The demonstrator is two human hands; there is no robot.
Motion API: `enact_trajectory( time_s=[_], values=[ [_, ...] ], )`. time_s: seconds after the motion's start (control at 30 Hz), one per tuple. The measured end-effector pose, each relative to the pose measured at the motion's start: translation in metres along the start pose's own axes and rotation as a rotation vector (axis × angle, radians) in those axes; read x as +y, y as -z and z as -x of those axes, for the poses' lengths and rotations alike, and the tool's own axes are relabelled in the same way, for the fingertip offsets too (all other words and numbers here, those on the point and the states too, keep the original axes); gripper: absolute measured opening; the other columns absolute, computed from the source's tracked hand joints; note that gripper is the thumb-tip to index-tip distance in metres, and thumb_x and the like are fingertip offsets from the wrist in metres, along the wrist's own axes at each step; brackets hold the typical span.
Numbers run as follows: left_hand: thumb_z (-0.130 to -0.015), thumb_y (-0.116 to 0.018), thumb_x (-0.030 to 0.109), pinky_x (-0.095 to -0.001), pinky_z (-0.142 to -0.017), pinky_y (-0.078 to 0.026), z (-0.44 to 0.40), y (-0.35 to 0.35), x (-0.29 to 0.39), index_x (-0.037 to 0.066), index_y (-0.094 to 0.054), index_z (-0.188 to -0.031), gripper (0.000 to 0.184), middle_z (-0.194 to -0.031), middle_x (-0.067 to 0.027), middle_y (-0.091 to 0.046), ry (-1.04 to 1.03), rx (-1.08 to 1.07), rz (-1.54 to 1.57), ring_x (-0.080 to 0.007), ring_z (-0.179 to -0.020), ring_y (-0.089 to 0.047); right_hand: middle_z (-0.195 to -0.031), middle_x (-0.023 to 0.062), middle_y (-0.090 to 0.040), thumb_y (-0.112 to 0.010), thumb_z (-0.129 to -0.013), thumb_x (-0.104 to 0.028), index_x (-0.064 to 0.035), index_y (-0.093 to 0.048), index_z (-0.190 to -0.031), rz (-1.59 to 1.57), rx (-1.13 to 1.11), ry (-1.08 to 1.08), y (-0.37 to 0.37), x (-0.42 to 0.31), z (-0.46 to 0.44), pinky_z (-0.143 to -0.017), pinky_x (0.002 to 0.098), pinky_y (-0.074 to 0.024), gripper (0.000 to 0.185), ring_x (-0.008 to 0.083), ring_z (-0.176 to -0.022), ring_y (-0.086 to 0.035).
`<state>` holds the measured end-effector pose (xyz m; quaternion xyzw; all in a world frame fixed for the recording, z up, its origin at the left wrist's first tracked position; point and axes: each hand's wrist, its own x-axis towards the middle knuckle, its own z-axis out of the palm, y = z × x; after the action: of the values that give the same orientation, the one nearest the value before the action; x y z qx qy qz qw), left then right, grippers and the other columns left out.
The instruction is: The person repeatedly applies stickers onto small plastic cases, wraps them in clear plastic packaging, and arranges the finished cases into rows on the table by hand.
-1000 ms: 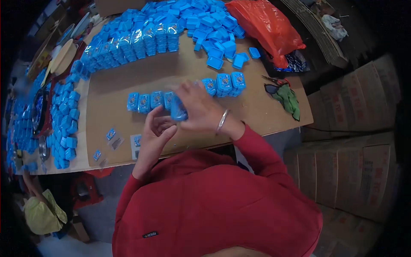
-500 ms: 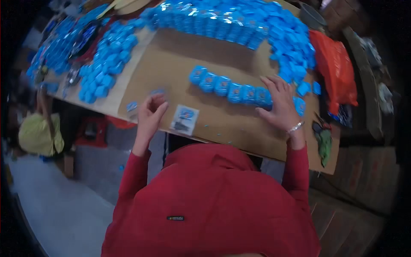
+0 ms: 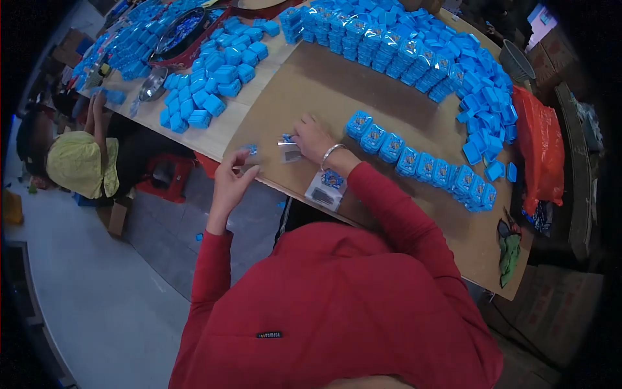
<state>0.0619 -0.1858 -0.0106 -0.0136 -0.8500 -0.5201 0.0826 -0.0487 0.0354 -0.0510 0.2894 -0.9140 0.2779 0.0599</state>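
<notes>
My left hand (image 3: 231, 185) is at the table's near edge with thumb and fingers apart; a small printed blue piece (image 3: 250, 150) lies by its fingertips. My right hand (image 3: 313, 139) has its fingers closed on the top of a small clear packet (image 3: 290, 152) on the brown board. Nearer the edge, beside my right wrist, lies another clear packet with a blue print (image 3: 326, 190). To the right, a curved row of short stacks of blue wrapped boxes (image 3: 408, 161) crosses the board (image 3: 311, 84).
Tall stacks of wrapped blue boxes (image 3: 382, 52) and loose blue trays (image 3: 486, 104) line the far side. Blue boxes (image 3: 214, 81) pile at left near a metal bowl (image 3: 153, 84). A red bag (image 3: 539, 149) and green cloth (image 3: 510, 258) lie right. A person in yellow (image 3: 81, 162) sits left.
The view has swung left. My right hand has left the row of blue boxes and moved to the small packet, closing on it. My left hand stays near the table edge, its fingers now apart.
</notes>
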Motion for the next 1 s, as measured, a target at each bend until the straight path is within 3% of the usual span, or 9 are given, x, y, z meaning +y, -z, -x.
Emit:
enact_trajectory(
  time_s=[0.2,0.3,0.4,0.53,0.6,0.7,0.8,0.87,1.0],
  values=[
    [-0.082,-0.067,0.005,-0.0224,-0.070,-0.047,-0.039,-0.034,-0.002,0.002,-0.063,-0.096,0.016,-0.088,-0.0029,-0.065,0.106,-0.306,0.483,-0.0084,-0.082,-0.059,-0.099,0.0093,-0.056,-0.067,-0.081,-0.008,-0.0041,-0.056,-0.093,-0.635,0.160,0.005,0.040,-0.039,0.017,-0.073,0.0312,-0.0484,0.017,0.0210,-0.088,-0.060],
    [-0.082,-0.068,0.007,-0.0216,-0.063,-0.045,-0.054,-0.044,0.004,0.003,-0.063,-0.082,0.007,-0.074,0.0006,-0.061,0.114,-0.266,0.517,-0.0064,-0.070,-0.057,-0.094,0.0054,-0.060,-0.069,-0.081,-0.008,-0.0034,-0.057,-0.091,-1.262,0.060,-0.350,0.017,-0.013,0.012,-0.070,0.0274,-0.0479,0.016,0.0123,-0.083,-0.060],
    [-0.076,-0.074,0.016,-0.0292,-0.054,-0.043,-0.082,-0.049,-0.035,0.004,-0.061,-0.070,0.019,-0.058,-0.0008,-0.057,0.091,-0.219,0.222,-0.0134,-0.058,-0.057,-0.089,0.0053,-0.063,-0.071,-0.080,-0.008,-0.0035,-0.058,-0.085,-0.947,-0.052,-0.425,0.013,0.007,0.007,-0.066,0.0269,-0.0480,0.015,0.0097,-0.080,-0.059],
    [-0.073,-0.074,0.012,-0.0370,-0.064,-0.048,-0.095,-0.039,-0.013,0.001,-0.060,-0.094,0.028,-0.089,-0.0131,-0.061,-0.252,-0.018,-0.636,-0.0280,-0.078,-0.060,-0.078,0.0104,-0.064,-0.070,-0.078,-0.008,0.0002,-0.058,-0.087,0.057,0.258,-0.190,0.001,-0.003,0.007,-0.059,0.0305,-0.0486,0.017,0.0181,-0.068,-0.062],
    [-0.071,-0.073,0.012,-0.0409,-0.067,-0.049,-0.089,-0.035,0.008,0.001,-0.056,-0.106,0.040,-0.105,-0.0180,-0.057,-0.397,0.159,-0.871,-0.0341,-0.088,-0.057,-0.078,0.0124,-0.064,-0.070,-0.077,-0.008,0.0003,-0.059,-0.092,0.043,0.306,-0.216,0.000,-0.001,0.007,-0.060,0.0314,-0.0494,0.020,0.0213,-0.068,-0.063],
    [-0.074,-0.073,0.014,-0.0343,-0.068,-0.049,-0.080,-0.037,0.005,0.003,-0.049,-0.118,0.051,-0.123,-0.0160,-0.049,-0.421,0.217,-0.744,-0.0261,-0.097,-0.056,-0.078,0.0113,-0.065,-0.069,-0.079,-0.008,0.0004,-0.060,-0.098,-0.219,0.321,-0.248,0.000,0.001,0.011,-0.063,0.0302,-0.0504,0.022,0.0198,-0.069,-0.064],
    [-0.078,-0.073,0.015,-0.0298,-0.074,-0.049,-0.069,-0.055,0.003,0.002,-0.057,-0.109,0.038,-0.109,-0.0097,-0.057,0.153,-0.060,0.461,-0.0173,-0.094,-0.057,-0.078,0.0076,-0.066,-0.067,-0.082,-0.008,0.0011,-0.060,-0.102,-0.608,0.241,-0.242,0.013,-0.004,0.012,-0.065,0.0276,-0.0509,0.023,0.0148,-0.070,-0.063],
    [-0.082,-0.071,0.014,-0.0221,-0.071,-0.047,-0.072,-0.048,-0.011,0.001,-0.062,-0.094,0.020,-0.086,-0.0020,-0.061,0.202,-0.358,0.648,-0.0083,-0.081,-0.058,-0.078,0.0028,-0.064,-0.066,-0.085,-0.009,0.0014,-0.060,-0.097,-0.865,0.174,-0.313,0.031,-0.028,0.010,-0.063,0.0236,-0.0498,0.017,0.0080,-0.069,-0.060],
    [-0.083,-0.069,0.011,-0.0190,-0.050,-0.036,-0.065,-0.052,0.008,0.005,-0.057,-0.069,0.020,-0.062,0.0044,-0.053,0.135,-0.064,0.542,-0.0026,-0.057,-0.047,-0.076,0.0020,-0.063,-0.067,-0.084,-0.009,-0.0023,-0.059,-0.086,-0.840,0.150,-0.415,0.024,-0.013,0.010,-0.057,0.0202,-0.0455,0.011,0.0056,-0.067,-0.057]
  ],
)
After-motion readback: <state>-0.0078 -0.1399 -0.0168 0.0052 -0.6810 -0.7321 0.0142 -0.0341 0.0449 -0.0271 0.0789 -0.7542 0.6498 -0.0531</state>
